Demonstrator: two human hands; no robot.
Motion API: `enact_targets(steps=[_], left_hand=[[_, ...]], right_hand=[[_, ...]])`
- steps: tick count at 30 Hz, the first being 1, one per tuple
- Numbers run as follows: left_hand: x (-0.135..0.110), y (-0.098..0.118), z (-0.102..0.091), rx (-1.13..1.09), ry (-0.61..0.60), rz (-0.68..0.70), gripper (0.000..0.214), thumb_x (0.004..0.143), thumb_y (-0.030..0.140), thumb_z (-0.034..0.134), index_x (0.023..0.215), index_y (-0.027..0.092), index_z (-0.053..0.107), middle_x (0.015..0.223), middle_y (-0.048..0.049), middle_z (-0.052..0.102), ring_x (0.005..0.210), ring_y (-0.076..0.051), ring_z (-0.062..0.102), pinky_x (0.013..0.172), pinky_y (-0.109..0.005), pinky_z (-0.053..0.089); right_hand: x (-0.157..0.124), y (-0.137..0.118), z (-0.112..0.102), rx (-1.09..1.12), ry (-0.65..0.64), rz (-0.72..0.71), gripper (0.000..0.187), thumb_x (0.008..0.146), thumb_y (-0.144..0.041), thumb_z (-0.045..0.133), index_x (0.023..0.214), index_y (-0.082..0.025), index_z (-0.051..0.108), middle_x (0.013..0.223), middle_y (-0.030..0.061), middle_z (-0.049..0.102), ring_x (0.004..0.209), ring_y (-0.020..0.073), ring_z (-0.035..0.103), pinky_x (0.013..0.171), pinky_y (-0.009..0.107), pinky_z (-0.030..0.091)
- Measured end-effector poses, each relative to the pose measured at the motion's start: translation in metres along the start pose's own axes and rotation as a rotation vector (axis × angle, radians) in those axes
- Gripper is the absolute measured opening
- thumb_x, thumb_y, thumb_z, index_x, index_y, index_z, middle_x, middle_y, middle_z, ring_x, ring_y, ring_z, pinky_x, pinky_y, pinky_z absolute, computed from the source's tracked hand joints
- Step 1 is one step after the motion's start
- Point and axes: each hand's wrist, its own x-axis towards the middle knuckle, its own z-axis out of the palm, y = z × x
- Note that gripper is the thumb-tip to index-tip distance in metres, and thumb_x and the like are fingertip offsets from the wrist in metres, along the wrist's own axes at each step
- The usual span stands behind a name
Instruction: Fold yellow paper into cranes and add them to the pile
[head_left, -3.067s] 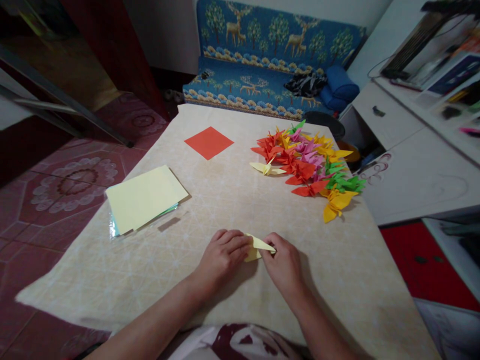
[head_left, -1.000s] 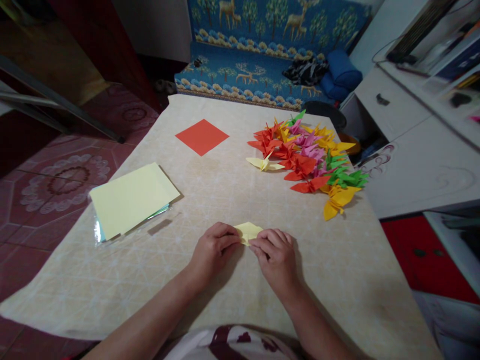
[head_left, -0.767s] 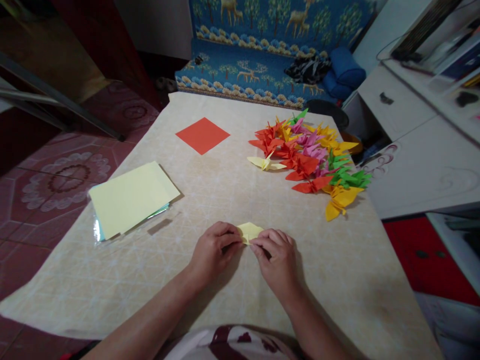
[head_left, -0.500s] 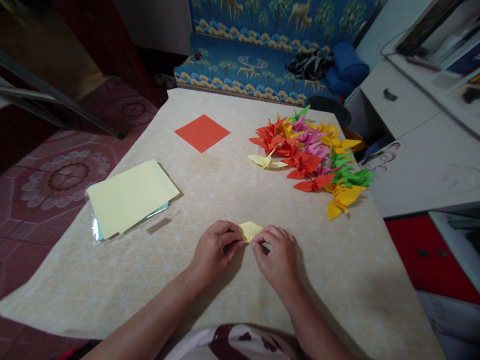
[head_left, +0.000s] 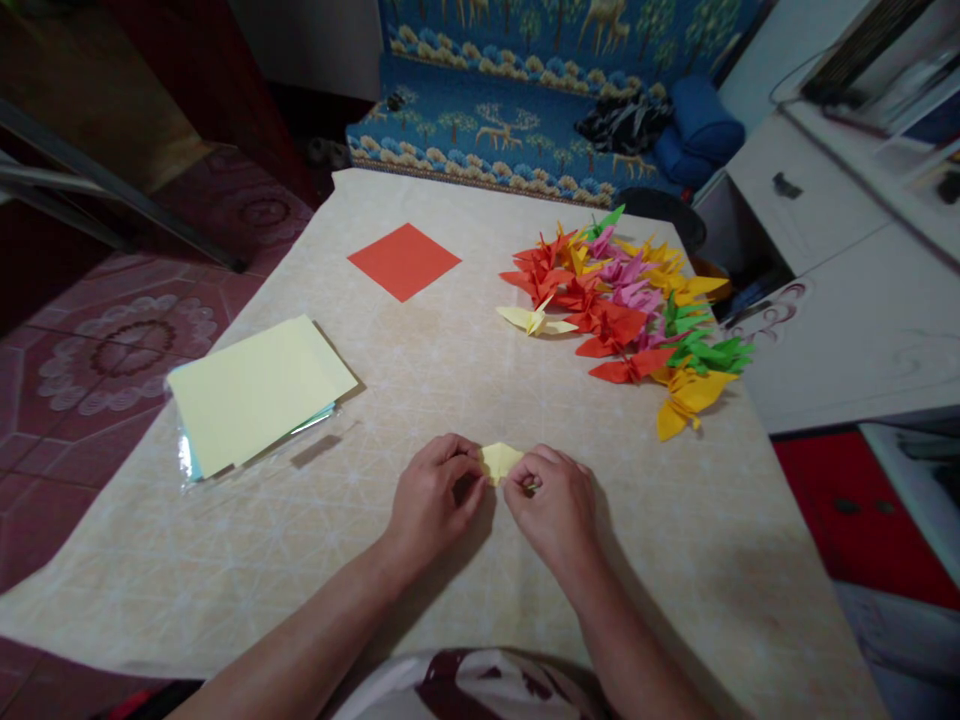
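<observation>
Yellow folded paper (head_left: 499, 461) between hands

Table (head_left: 450, 380) (cranes (head_left: 630, 310), paper stack (head_left: 259, 390), red square (head_left: 403, 260))

So on the surface (head_left: 675, 560), the folded paper (head_left: 499, 460) sits near the front edge, pinched between the left hand (head_left: 435, 497) and the right hand (head_left: 553, 505). The stack of sheets (head_left: 259, 390) is off to the left, a single sheet (head_left: 403, 261) lies further back, and the crane pile (head_left: 630, 310) is back right. The sofa (head_left: 525, 130) is behind it all, with the cabinet (head_left: 840, 330) on the right.
</observation>
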Motion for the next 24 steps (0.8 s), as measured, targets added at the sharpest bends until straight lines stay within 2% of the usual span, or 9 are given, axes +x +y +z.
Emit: enact_targets(steps=[10,14,18,24], left_hand=[[0.002,0.003,0.004,-0.007,0.03,-0.046,0.009,0.073,0.01,0.059,0.069,0.018,0.062,0.087,-0.0064,0.06,0.084,-0.02,0.057,0.074,-0.035,0.048],[0.004,0.003,0.003,-0.03,0.014,-0.058,0.012,0.071,0.007,0.058,0.074,0.018,0.06,0.086,-0.006,0.06,0.084,-0.02,0.056,0.074,-0.035,0.048],[0.003,0.001,0.003,-0.066,0.015,-0.025,0.024,0.069,0.0,0.053,0.079,0.018,0.065,0.086,-0.0057,0.06,0.083,-0.019,0.056,0.072,-0.033,0.048],[-0.001,-0.007,0.008,-0.073,0.007,0.055,0.034,0.072,0.0,0.053,0.083,0.025,0.074,0.088,-0.0051,0.061,0.08,-0.017,0.055,0.069,-0.032,0.048]], right_hand=[[0.001,0.003,0.0,0.029,0.005,-0.012,0.017,0.065,-0.012,0.059,0.054,-0.022,0.052,0.063,-0.0025,0.059,0.061,0.013,0.053,0.059,0.025,0.034],[0.0,0.004,0.0,0.096,-0.003,0.048,0.014,0.066,-0.01,0.059,0.063,-0.023,0.056,0.062,-0.0038,0.059,0.06,0.0129,0.054,0.058,0.024,0.037],[-0.002,0.008,0.002,0.161,-0.012,0.09,0.017,0.065,-0.008,0.057,0.07,-0.024,0.057,0.064,-0.0036,0.06,0.061,0.0135,0.055,0.056,0.023,0.038],[-0.004,0.014,0.004,0.219,0.009,0.059,0.02,0.063,-0.006,0.052,0.07,-0.024,0.057,0.064,-0.0035,0.059,0.061,0.0137,0.055,0.055,0.023,0.038]])
